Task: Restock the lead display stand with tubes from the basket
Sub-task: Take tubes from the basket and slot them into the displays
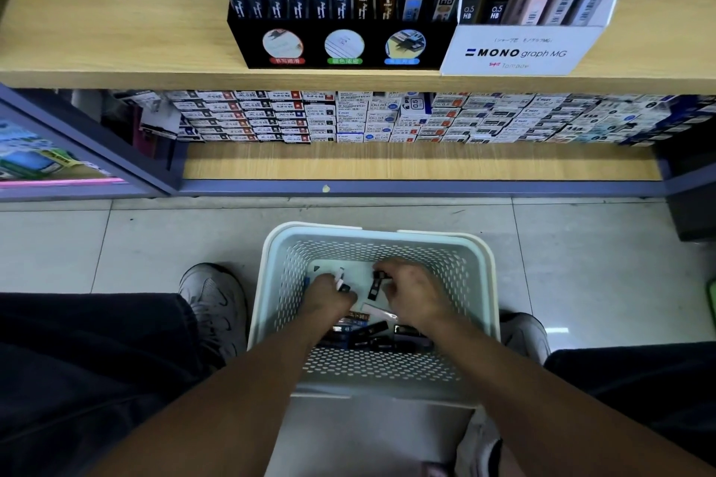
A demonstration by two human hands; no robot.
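Note:
A pale perforated basket (480, 283) stands on the floor between my feet, with several dark lead tubes (368, 333) lying on its bottom. Both my hands are down inside it. My left hand (329, 294) holds a pale tube and a dark one between its curled fingers. My right hand (410, 287) pinches a black tube that stands on end. On the wooden shelf above stands the black lead display stand (341, 46), filled with blue-capped and orange-capped tubes.
A white MONO graph display box (519, 50) of lead cases stands right of the black stand. The lower shelf (418, 163) holds stacked refill boxes at its back. My shoes (213, 302) flank the basket on the tiled floor.

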